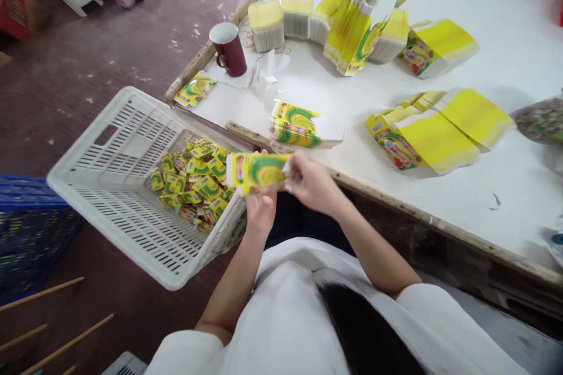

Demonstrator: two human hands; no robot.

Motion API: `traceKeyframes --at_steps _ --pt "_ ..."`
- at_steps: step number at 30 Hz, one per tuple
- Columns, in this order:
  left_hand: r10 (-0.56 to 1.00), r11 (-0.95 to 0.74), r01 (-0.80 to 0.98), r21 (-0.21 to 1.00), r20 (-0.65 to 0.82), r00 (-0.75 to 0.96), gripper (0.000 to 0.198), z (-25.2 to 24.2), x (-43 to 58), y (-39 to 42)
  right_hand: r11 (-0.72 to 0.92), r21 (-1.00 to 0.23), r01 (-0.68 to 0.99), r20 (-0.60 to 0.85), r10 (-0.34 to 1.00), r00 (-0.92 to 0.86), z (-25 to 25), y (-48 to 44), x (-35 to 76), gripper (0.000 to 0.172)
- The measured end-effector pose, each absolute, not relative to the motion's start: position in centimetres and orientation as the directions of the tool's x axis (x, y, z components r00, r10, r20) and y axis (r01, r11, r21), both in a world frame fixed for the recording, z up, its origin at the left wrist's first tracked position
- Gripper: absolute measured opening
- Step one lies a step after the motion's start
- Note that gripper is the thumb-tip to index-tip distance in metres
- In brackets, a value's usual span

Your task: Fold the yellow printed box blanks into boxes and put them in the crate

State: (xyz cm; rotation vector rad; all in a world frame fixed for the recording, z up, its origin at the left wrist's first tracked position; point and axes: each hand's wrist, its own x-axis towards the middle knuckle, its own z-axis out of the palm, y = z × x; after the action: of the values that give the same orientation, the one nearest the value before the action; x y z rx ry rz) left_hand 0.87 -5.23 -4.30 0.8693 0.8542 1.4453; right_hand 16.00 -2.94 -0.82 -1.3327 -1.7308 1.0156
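Observation:
A flat yellow-and-green printed carton (259, 173) is held level in front of my body, just off the table edge. My left hand (261, 211) grips it from beneath, its fingers mostly hidden behind the card. At the carton's right end, my right hand (314, 184) pinches the white flap, with fingers closed and slightly blurred. Just beyond lies a small stack of similar flat cartons (297, 126) on the table. To the left, a white slotted crate (127, 199) contains many small yellow-green folded boxes (197, 179).
Bundled yellow cartons (360, 23) and fanned stacks (440, 129) occupy the white table (466, 205). A maroon mug (229, 50) and crumpled tissue (266, 70) are near its wooden edge. A blue crate (35, 234) and wooden sticks (70, 345) are at lower left.

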Motion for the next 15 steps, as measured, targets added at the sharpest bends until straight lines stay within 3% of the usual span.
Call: traceKeyframes --at_steps 3,6,10,12,15 --pt "0.989 -0.085 -0.566 0.82 0.001 -0.146 0.046 -2.2 2.1 -4.6 0.084 -0.993 0.077 0.051 0.933 -0.355 -0.8 -5.8 14.0 0.022" --pt "0.963 -0.121 -0.61 0.783 -0.056 -0.263 0.05 -1.4 2.5 -4.3 -0.009 -0.998 -0.067 0.013 0.943 -0.331 -1.4 -6.6 12.8 0.039" --pt "0.965 -0.018 -0.514 0.858 -0.121 -0.235 0.055 -3.0 2.0 -4.8 -0.066 -0.994 -0.083 -0.043 0.967 -0.252 -2.4 -5.6 13.7 0.047" --pt "0.974 0.025 -0.446 0.895 -0.123 -0.192 0.054 -4.0 1.5 -5.2 -0.028 -0.998 -0.061 -0.014 0.976 -0.218 -2.5 -5.1 14.6 0.04" --pt "0.955 0.003 -0.395 0.919 -0.12 -0.272 0.053 -5.0 1.0 -5.3 0.043 -0.998 0.036 0.033 0.97 -0.242 -1.9 -5.3 15.3 0.023"
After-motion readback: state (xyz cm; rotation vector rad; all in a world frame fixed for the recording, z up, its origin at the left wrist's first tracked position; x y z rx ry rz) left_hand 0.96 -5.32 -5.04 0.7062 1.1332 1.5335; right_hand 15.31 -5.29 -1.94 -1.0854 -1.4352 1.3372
